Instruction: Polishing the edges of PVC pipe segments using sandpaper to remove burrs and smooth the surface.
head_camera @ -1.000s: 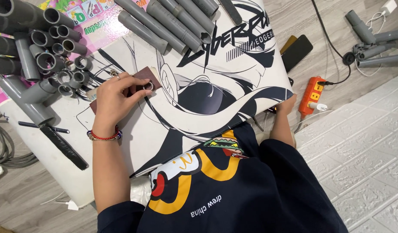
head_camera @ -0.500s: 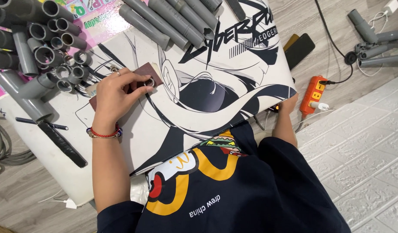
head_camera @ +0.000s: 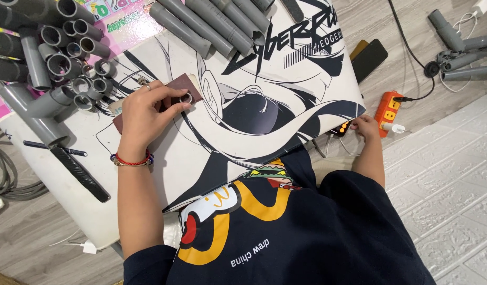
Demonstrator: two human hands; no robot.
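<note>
My left hand (head_camera: 146, 108) rests on a brown sheet of sandpaper (head_camera: 184, 83) lying on the black-and-white printed table top (head_camera: 264, 111). Its fingertips pinch a small grey ring of pipe (head_camera: 186, 98) flat against the sheet. A red cord bracelet (head_camera: 131, 160) circles that wrist. My right hand (head_camera: 366, 126) is at the table's right edge, fingers curled on a small dark device (head_camera: 341, 128) with orange lights. How firmly it holds the device is hard to see.
Many short grey pipe pieces (head_camera: 64, 58) stand at the table's back left, and long grey pipes (head_camera: 211, 24) lie at the back. A black tool (head_camera: 80, 171) lies at the left edge. An orange power strip (head_camera: 388, 111) and a dark phone (head_camera: 370, 58) are on the floor.
The view has shifted a little. Both hands stay where they were, the left still on the ring and sandpaper.
</note>
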